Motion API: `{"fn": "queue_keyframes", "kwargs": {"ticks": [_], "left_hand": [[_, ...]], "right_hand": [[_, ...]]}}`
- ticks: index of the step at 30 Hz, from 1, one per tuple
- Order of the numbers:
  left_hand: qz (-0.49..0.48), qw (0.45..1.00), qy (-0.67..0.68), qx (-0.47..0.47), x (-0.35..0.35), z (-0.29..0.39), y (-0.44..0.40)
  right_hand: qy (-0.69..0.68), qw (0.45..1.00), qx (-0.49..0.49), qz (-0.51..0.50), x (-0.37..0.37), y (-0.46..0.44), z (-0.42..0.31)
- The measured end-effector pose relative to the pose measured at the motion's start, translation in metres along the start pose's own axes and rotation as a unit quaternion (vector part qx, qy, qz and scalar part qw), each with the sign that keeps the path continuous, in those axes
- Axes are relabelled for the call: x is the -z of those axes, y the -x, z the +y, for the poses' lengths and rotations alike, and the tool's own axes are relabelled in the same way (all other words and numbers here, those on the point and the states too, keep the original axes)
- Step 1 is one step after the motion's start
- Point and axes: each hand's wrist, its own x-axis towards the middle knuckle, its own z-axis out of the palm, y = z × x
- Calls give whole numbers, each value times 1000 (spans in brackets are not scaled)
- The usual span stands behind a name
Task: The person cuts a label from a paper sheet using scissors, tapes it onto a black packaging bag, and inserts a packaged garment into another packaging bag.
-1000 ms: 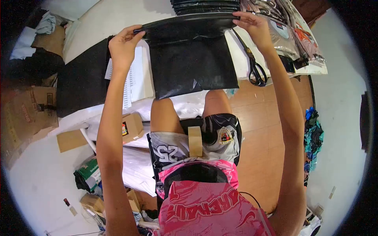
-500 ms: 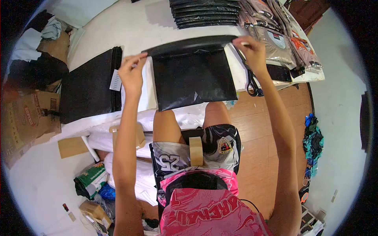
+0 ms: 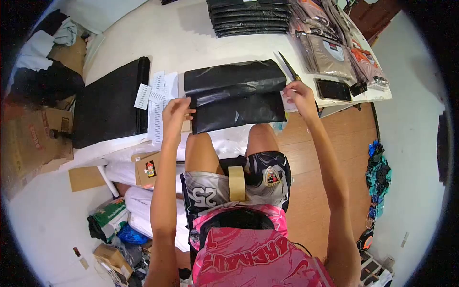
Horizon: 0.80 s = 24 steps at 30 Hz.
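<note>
A glossy black plastic bag [image 3: 239, 112] lies at the table's near edge, its upper part folded down toward the person. My left hand [image 3: 178, 112] pinches the left end of the fold, and my right hand [image 3: 299, 95] pinches its right end. Scissors [image 3: 289, 67] lie beside my right hand, their handles hidden. To the left are sheets of printed labels [image 3: 158, 105] and a stack of flat black bags [image 3: 112, 105]. A roll of tape [image 3: 236, 183] rests on the person's lap.
Folded black packages [image 3: 248, 19] are piled at the back of the white table [image 3: 191, 48]. Clear-wrapped garments [image 3: 330, 55] and a black phone [image 3: 333, 89] lie at the right. A cardboard box [image 3: 36, 138] stands at the left, and plastic-wrapped rolls [image 3: 143, 208] are below.
Both hands have come down toward the person, bringing the bag's raised upper edge over into a fold. More of the label sheets shows at the left.
</note>
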Motion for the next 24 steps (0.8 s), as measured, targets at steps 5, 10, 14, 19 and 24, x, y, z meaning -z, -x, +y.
{"fn": "queue_keyframes", "kwargs": {"ticks": [5, 10, 14, 19, 24], "left_hand": [[5, 999, -34, 16, 4, -7, -15], [-7, 1000, 0, 20, 12, -17, -9], [3, 999, -12, 37, 9, -9, -13], [-22, 999, -23, 42, 14, -8, -17], [-10, 996, -85, 12, 13, -2, -9]], "right_hand": [[-114, 987, -112, -8, -8, 0, -10], [-132, 984, -113, -40, -3, 6, 0], [-130, 977, -170, -5, -4, 12, -16], [-37, 984, -173, -15, -5, 0, -10], [18, 981, -183, -52, 3, 1, -14]]}}
